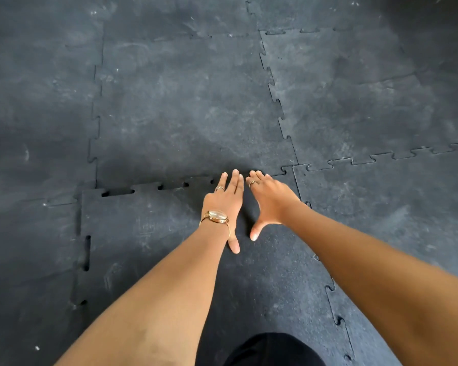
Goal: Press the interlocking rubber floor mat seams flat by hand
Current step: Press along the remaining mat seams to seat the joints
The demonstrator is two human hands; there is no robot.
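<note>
Dark grey rubber mat tiles with jigsaw edges cover the floor. The near tile (143, 233) lies under my arms. Its far seam (154, 186) shows dark gaps between the teeth left of my hands. My left hand (225, 199), with a gold watch and a ring, lies flat, fingers together, fingertips at that seam. My right hand (269, 202), also ringed, rests flat beside it with the thumb spread, fingertips on the same seam. Neither hand holds anything.
The near tile's left seam (86, 252) also has open gaps. A tighter seam (278, 101) runs away on the right, and another (381, 157) goes off to the right edge. My dark-clothed knee (273, 350) is at the bottom.
</note>
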